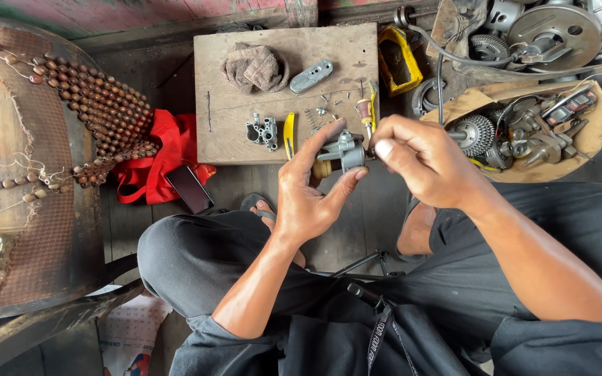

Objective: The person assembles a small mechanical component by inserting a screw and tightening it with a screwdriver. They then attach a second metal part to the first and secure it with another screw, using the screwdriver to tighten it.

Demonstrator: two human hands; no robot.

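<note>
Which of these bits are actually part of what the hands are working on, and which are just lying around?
In hand: small grey metal part, held by left hand; right hand pinching at it.

Lying about: brown cloth, phone, red bag, bead mat, gears.

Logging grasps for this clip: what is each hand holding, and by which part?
The left hand holds a small grey metal part by its sides, between thumb and fingers. The right hand pinches at the part's right end; whether it holds anything itself cannot be told.

A brown rag (255, 67) lies on the wooden board (224, 125), a black phone (189, 189) beside red cloth (163, 150).
</note>
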